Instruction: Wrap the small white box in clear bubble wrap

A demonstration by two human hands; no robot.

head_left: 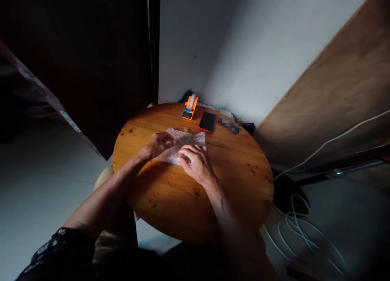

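A sheet of clear bubble wrap (198, 139) lies on the round wooden table (240, 171) in front of me. My left hand (160, 145) is at its left edge, fingers curled closed on the wrap, their tips partly in shadow. Over the front right part of the sheet, my right hand (196, 163) is bent with thumb and forefinger drawn together on the plastic. Whatever may lie under the fingers is hidden. Just beyond the sheet stands an orange tape dispenser (191, 106) with a roll of tape, and right of it lies a dark phone (207, 122) with a red edge.
A blurred-out dark object (229, 125) lies right of the phone. Behind the table rises a pale wall (195, 41), with a dark panel on the left and a wooden board (344, 78) on the right. White cable (300, 228) coils on the floor at right.
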